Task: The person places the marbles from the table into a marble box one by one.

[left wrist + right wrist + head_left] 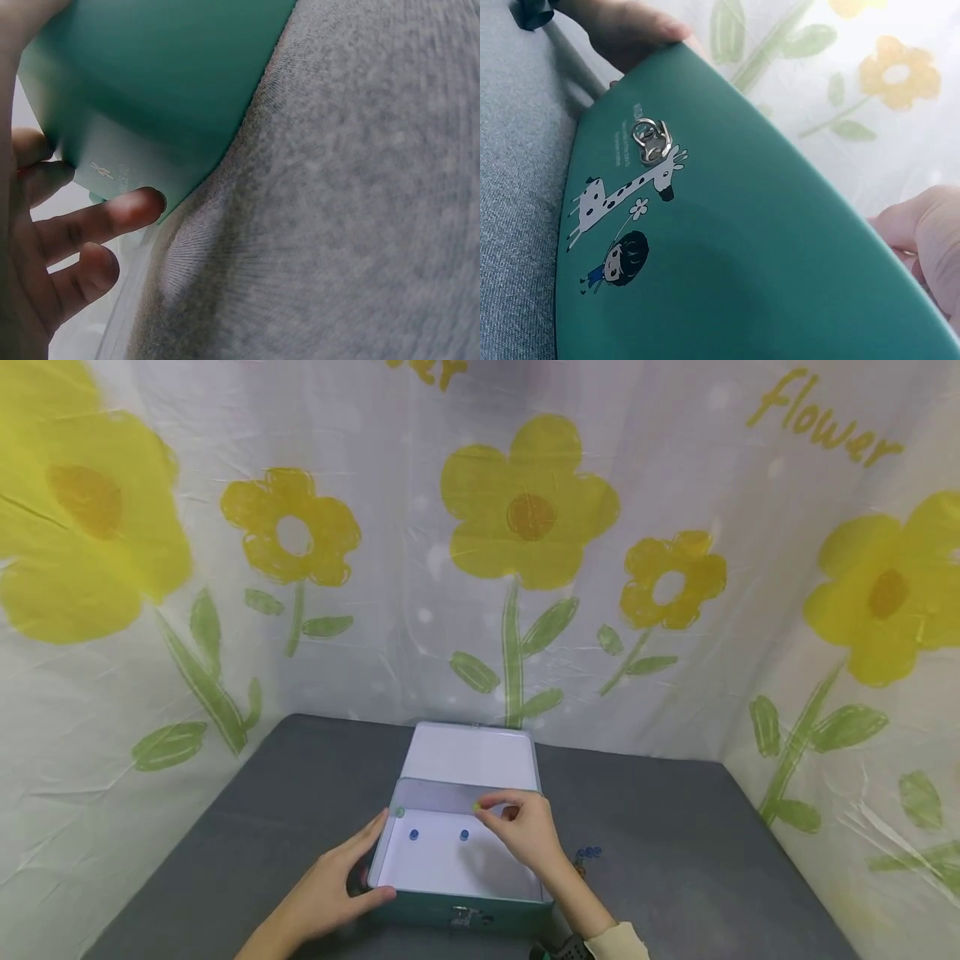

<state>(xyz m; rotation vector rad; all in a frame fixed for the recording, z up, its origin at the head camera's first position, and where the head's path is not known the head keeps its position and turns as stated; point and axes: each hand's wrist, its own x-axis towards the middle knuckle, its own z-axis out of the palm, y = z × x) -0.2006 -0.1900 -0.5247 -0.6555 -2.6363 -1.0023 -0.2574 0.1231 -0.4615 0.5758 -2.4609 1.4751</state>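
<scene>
A green metal box (465,900) lies open on the dark table, its white inside facing up and its lid (472,752) folded back. At its left side, my left hand (326,881) rests with fairly straight fingers along the wall and the thumb at the front rim. Over the back right of the interior, my right hand (525,827) pinches a small yellow-green piece (477,807), too small to identify. Two small blue pieces (414,834) sit apart on the box floor. The right wrist view shows the box's giraffe picture (622,191) and metal clasp (652,142).
Right of the box lies a small cluster of blue pieces (590,852), with brownish ones (579,865) partly behind my forearm. A small green round mark or piece (400,812) shows at the box's back left corner. A flower-printed curtain (390,635) surrounds the table (675,860).
</scene>
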